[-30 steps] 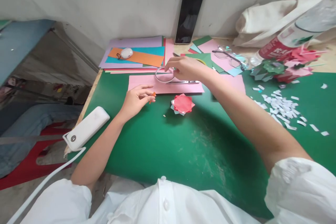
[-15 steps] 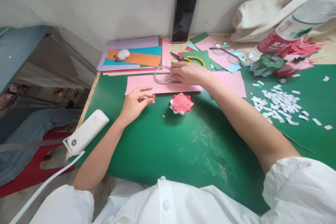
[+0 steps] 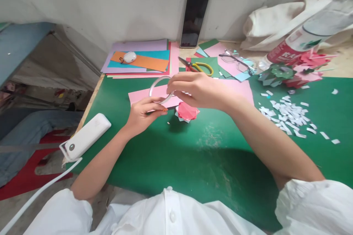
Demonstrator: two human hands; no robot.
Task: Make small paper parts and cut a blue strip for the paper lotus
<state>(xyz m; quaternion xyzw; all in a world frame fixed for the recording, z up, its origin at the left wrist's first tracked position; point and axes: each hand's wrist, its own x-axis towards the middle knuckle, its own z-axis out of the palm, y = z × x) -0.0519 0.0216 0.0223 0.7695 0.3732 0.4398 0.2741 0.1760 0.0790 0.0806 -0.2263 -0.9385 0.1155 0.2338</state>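
Observation:
My right hand (image 3: 197,90) grips a roll of tape (image 3: 151,89), a thin whitish ring raised above the green mat. My left hand (image 3: 142,115) is pinched on a small folded orange paper piece (image 3: 164,109), mostly hidden by the fingers. Its fingertips are at the lower edge of the roll; whether they touch it I cannot tell. Just below my right hand sits a red and white folded paper flower (image 3: 187,111). A long pink paper strip (image 3: 241,90) lies behind both hands.
Yellow-handled scissors (image 3: 196,67) lie beyond my right hand. Stacked coloured paper (image 3: 138,44) has an earphone case (image 3: 129,57) on top. White paper snippets (image 3: 292,114), paper flowers (image 3: 300,69) and a bottle (image 3: 298,44) are right. A power bank (image 3: 87,136) sits left, a phone (image 3: 195,18) against the wall.
My right hand has lifted the tape roll off the pink strip and brought it nearer and left. My left hand has moved slightly right, up to the roll, still pinching the orange piece.

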